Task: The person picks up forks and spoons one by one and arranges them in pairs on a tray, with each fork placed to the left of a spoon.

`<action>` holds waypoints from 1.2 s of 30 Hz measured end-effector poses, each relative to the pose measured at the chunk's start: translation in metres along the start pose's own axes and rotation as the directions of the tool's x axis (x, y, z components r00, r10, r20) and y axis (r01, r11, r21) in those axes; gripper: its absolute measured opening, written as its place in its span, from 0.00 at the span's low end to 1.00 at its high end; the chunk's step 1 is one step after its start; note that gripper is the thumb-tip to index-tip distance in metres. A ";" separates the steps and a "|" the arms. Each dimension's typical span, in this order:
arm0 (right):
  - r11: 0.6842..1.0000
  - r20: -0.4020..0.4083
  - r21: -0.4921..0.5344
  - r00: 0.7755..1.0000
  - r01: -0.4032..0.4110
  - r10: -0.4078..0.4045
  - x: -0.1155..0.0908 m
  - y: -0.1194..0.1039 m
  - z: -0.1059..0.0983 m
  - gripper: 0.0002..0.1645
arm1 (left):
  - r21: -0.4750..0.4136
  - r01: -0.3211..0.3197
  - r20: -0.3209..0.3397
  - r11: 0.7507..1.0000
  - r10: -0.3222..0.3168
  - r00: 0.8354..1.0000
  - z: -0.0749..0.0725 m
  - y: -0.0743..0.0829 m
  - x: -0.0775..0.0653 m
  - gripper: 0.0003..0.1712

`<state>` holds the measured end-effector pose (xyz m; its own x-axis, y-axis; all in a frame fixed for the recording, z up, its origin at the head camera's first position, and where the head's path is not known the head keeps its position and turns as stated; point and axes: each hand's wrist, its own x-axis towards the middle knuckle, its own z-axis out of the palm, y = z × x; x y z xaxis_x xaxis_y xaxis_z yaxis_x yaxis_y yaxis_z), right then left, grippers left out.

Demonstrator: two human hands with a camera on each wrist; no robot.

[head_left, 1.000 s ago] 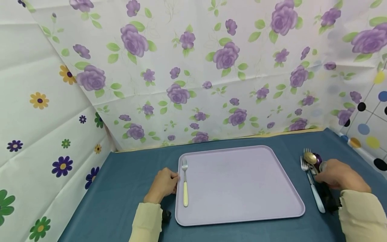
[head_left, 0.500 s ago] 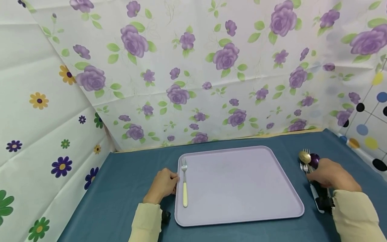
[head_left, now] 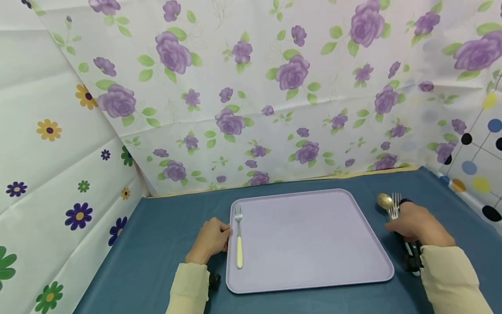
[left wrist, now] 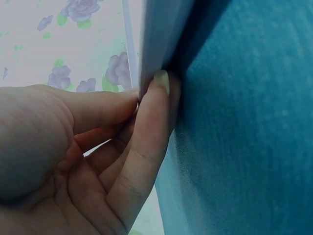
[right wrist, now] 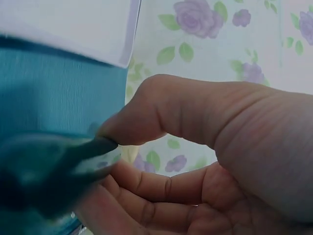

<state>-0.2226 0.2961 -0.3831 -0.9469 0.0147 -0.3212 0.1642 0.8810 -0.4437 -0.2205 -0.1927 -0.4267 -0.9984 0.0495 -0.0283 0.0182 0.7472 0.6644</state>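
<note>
My left hand (head_left: 209,240) pinches the left rim of the lilac tray (head_left: 310,240); the left wrist view shows its thumb and fingers at the tray edge (left wrist: 164,34). On the tray's left side lies a fork (head_left: 239,244) with a pale yellow handle. Right of the tray, my right hand (head_left: 419,225) pinches a spoon with a gold bowl (head_left: 384,201), its handle mostly hidden under the hand. In the right wrist view a dark, blurred shape sits between thumb and fingers. Fork tines (head_left: 395,205) and part of a dark purple spoon (head_left: 406,200) show beside the hand.
A dark blue-green cloth (head_left: 176,218) covers the table. Flowered sheeting (head_left: 255,109) rises at the back, with more patterned sheeting at the left and right. Light-coloured cutlery handles (head_left: 412,248) lie partly under the right wrist.
My right hand has moved left toward the tray, and the gold spoon has shifted left with it, away from the other cutlery. The left hand has stayed at the tray rim.
</note>
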 end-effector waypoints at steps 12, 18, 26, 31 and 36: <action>0.994 -0.063 -0.084 0.996 0.065 -0.070 0.000 -0.020 0.013 0.25 | -0.006 -0.002 -0.001 1.000 0.002 1.000 0.000 0.001 -0.001 0.10; 0.996 -0.070 -0.033 0.994 0.078 -0.080 0.001 -0.031 0.019 0.31 | 0.000 0.005 -0.003 1.000 -0.005 1.000 0.000 0.001 -0.001 0.10; 0.996 -0.086 -0.032 0.993 0.079 -0.082 0.003 -0.044 0.029 0.19 | -0.010 0.004 -0.004 1.000 -0.004 1.000 -0.001 0.002 0.001 0.10; 0.994 -0.122 -0.029 0.987 0.104 -0.106 0.003 -0.052 0.036 0.17 | -0.008 0.014 0.001 1.000 -0.014 1.000 -0.001 0.001 0.001 0.10; 0.994 -0.156 -0.020 0.982 0.105 -0.107 0.003 -0.061 0.043 0.17 | -0.002 0.018 -0.002 1.000 -0.018 1.000 0.000 -0.001 0.001 0.11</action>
<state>-0.2234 0.2225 -0.3928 -0.9905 -0.0065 -0.1376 0.0577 0.8872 -0.4578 -0.2211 -0.1940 -0.4274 -0.9986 0.0346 -0.0388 0.0000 0.7463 0.6656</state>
